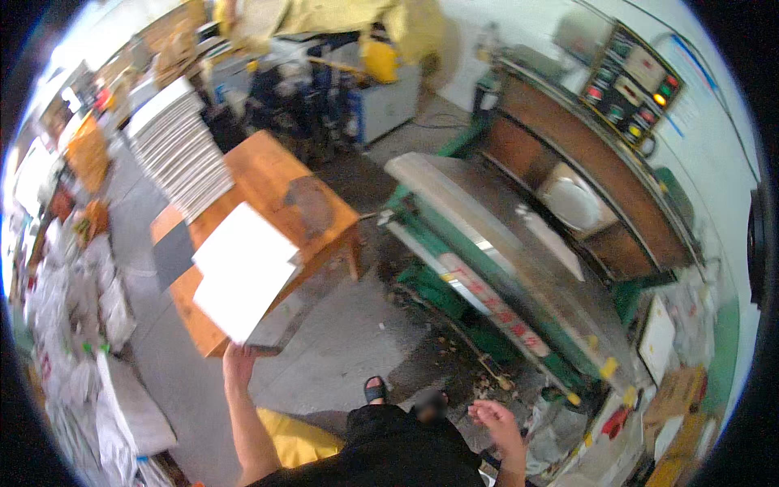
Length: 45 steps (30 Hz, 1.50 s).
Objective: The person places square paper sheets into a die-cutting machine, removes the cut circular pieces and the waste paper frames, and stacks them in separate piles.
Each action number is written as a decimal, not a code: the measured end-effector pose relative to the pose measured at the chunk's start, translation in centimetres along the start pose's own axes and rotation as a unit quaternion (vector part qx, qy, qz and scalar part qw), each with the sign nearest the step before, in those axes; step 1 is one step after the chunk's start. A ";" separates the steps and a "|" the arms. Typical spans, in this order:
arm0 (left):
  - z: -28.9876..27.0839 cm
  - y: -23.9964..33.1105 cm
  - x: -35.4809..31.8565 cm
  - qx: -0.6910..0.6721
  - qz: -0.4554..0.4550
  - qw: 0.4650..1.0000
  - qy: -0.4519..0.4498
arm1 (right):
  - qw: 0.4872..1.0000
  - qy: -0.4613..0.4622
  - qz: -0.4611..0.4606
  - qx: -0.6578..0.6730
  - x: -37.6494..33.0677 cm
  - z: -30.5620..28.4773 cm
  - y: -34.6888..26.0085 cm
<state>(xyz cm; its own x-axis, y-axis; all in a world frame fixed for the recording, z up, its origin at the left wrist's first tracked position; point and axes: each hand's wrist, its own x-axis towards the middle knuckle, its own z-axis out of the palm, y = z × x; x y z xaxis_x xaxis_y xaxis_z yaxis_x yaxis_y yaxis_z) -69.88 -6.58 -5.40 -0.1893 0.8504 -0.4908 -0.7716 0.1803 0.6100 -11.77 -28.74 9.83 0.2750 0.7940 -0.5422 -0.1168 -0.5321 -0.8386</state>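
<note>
Wooden table (261,162), sheets (245,272) at left hand (238,365)

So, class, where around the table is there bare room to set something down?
On the wooden table, bare wood lies between the tall stack and the brown patch. On the floor, a grey strip separates the table from the plastic bags. Crowded: where white sheets cover the table.

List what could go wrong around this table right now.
The white sheets lie unevenly, with the left hand at one corner and the right hand well away, so one might slide off. The tall pale stack on the wooden table could topple if bumped. The open-toed sandal would probably protect little against falling items.
</note>
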 end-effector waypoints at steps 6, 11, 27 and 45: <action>0.0 1.3 -3.4 0.054 0.020 0.998 -0.001 | 0.956 0.064 -0.137 0.250 7.6 -13.4 -10.3; 7.8 -0.2 -6.0 0.119 0.120 0.983 -0.069 | 0.945 0.268 -0.003 0.188 23.8 -26.3 -5.5; 40.1 -37.2 -23.9 0.246 -0.377 0.856 -0.255 | 0.932 0.035 -0.196 0.303 30.3 -36.7 -2.6; 48.6 -55.9 -14.2 0.557 0.063 0.741 -0.371 | 0.792 0.475 -0.031 0.382 -8.3 -30.0 6.1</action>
<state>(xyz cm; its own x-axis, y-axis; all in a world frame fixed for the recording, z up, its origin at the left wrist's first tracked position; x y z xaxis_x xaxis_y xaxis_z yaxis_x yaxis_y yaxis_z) 5.39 -4.72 -2.31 0.4869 0.8584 -0.1615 0.2807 0.0213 0.9596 13.86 -47.45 10.82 0.8548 0.0387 -0.5174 -0.5180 0.1210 -0.8468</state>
